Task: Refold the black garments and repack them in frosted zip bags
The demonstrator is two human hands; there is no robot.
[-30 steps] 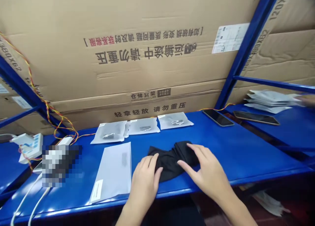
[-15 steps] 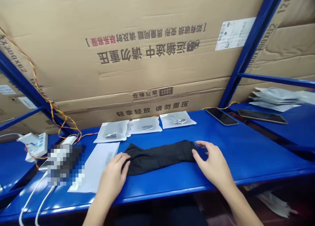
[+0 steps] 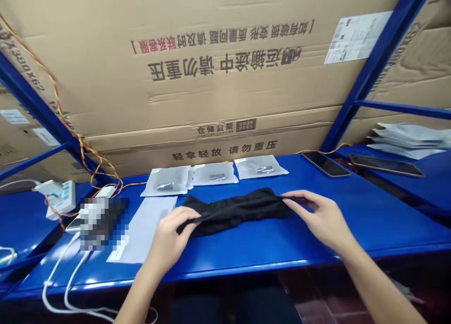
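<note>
A long, folded strip of black cloth [image 3: 239, 211] lies across the blue tabletop [image 3: 253, 253]; what kind of garment it is cannot be made out. At its left end, my left hand [image 3: 174, 230] pinches an edge between thumb and fingers. My right hand [image 3: 319, 216] has the right end's upper corner in a pinch, with the cloth slightly raised and wrinkled between both hands. Just left of the cloth is a flat white plastic bag [image 3: 144, 225]. Behind it sit several frosted packets, among them one in the middle [image 3: 214, 174].
Two phones, one nearer [image 3: 326, 165] and one farther right [image 3: 385, 165], lie at the back right, near stacked packets [image 3: 408, 140]. White cables [image 3: 72, 277] and a power strip [image 3: 61, 199] occupy the left. Cardboard [image 3: 225, 98] and a blue post [image 3: 373, 70] stand behind.
My hands have closed on the two ends of the black cloth and lifted its edge, wrinkling it. The camera view has shifted a little, so the surroundings appear farther right.
</note>
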